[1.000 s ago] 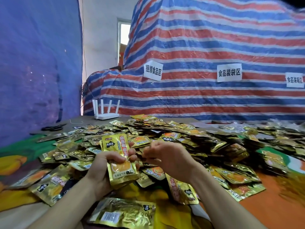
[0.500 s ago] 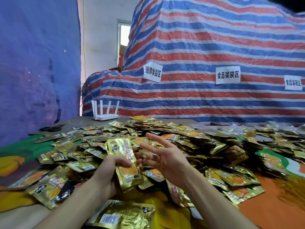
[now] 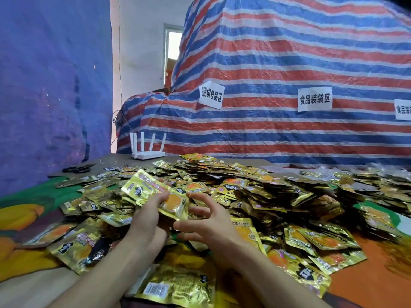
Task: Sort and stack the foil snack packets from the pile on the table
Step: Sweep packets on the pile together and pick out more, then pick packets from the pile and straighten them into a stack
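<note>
Gold foil packet (image 3: 153, 192), held in the left hand (image 3: 146, 223) with the fingers curled under it and the thumb on its face, above the near edge of the pile (image 3: 266, 192) on the bench (image 3: 124, 158). The right hand (image 3: 213, 223) is half open just beside the packet's lower right edge, fingers spread and bent, gripping nothing; contact with the foil cannot be judged. Half a second ago the packet stood nearly upright; it now lies tilted with its top to the left, and the right fingers have bent from straighter. Counts: two hands, one held packet, pile packets too many to count, one router (image 3: 148, 154) with four antennas, three paper labels (image 3: 314, 99).
</note>
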Demonstrator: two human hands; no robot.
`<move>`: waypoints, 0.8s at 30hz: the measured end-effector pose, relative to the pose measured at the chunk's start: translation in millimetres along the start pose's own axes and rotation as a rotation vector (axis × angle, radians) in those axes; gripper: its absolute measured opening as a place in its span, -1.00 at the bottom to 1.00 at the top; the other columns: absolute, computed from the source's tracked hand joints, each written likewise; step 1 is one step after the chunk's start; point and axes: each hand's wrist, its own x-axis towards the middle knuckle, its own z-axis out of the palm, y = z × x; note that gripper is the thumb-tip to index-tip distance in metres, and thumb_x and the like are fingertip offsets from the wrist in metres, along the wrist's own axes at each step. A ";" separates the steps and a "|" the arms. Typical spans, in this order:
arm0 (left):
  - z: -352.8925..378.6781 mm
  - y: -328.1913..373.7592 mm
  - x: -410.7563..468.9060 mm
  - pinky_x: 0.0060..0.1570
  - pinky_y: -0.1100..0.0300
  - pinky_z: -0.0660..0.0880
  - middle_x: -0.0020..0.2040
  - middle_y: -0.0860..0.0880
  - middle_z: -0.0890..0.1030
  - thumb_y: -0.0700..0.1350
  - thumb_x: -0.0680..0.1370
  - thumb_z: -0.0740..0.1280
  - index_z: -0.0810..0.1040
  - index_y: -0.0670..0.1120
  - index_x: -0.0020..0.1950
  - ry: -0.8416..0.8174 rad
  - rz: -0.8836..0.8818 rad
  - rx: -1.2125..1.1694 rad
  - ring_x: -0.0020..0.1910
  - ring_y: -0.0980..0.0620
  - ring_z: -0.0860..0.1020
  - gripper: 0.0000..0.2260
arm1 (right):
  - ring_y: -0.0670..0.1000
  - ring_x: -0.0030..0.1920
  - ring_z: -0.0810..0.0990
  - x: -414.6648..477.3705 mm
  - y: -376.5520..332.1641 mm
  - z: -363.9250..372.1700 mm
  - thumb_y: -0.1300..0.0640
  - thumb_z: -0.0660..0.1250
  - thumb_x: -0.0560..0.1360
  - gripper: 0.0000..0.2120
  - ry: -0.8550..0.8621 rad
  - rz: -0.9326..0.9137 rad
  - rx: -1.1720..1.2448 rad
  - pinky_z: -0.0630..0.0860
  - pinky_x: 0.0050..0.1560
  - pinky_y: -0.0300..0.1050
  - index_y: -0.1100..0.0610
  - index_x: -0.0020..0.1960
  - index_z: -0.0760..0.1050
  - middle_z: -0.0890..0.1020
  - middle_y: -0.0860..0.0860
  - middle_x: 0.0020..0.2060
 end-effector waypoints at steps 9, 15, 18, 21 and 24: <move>10.0 -15.3 -15.9 -0.21 0.09 0.62 -0.08 -0.20 0.73 -0.16 0.52 0.42 0.74 -0.22 -0.14 -0.094 -0.022 0.157 -0.16 -0.12 0.72 -0.85 | 0.08 0.04 0.72 -3.6 -1.1 -3.1 0.23 0.64 0.23 -0.32 0.053 -0.238 -0.139 0.64 0.14 0.14 -0.12 0.28 0.55 0.69 0.01 0.09; 10.4 -14.7 -15.9 -0.26 0.05 0.65 0.01 -0.23 0.71 -0.10 0.53 0.38 0.68 -0.20 0.08 -0.130 -0.109 0.039 -0.06 -0.20 0.71 -0.77 | -0.13 -0.04 0.72 -2.3 1.9 -0.3 0.29 0.66 0.26 -0.38 0.049 -0.278 -0.205 0.63 -0.06 -0.22 0.03 0.25 0.55 0.71 -0.20 -0.03; 8.8 -13.1 -13.6 0.00 -0.04 0.64 0.06 -0.20 0.71 -0.09 0.41 0.42 0.70 -0.13 0.11 -0.141 -0.101 -0.011 0.03 -0.21 0.69 -0.70 | -0.11 -0.03 0.72 -2.0 -0.4 -3.6 0.24 0.70 0.17 -0.29 -0.006 -0.222 -0.236 0.63 -0.06 -0.23 0.01 0.25 0.52 0.72 -0.12 -0.04; 8.1 -13.5 -15.2 0.05 -0.05 0.62 0.05 -0.18 0.71 -0.04 0.36 0.42 0.76 -0.03 -0.05 -0.217 -0.122 -0.005 0.05 -0.19 0.69 -0.78 | -0.21 0.06 0.63 -3.3 -5.0 -5.7 0.12 0.70 0.17 -0.26 0.027 -0.256 -0.432 0.58 0.01 -0.30 -0.03 0.28 0.50 0.62 -0.10 0.11; 8.3 -15.3 -14.4 0.16 -0.10 0.55 0.07 -0.19 0.70 -0.02 0.37 0.43 0.76 -0.09 -0.01 -0.244 -0.200 0.009 0.01 -0.19 0.69 -0.74 | -0.17 0.21 0.56 -5.8 -7.5 -4.0 0.05 0.69 0.19 -0.25 0.037 -0.327 -0.551 0.59 0.19 -0.10 0.00 0.31 0.46 0.53 -0.16 0.28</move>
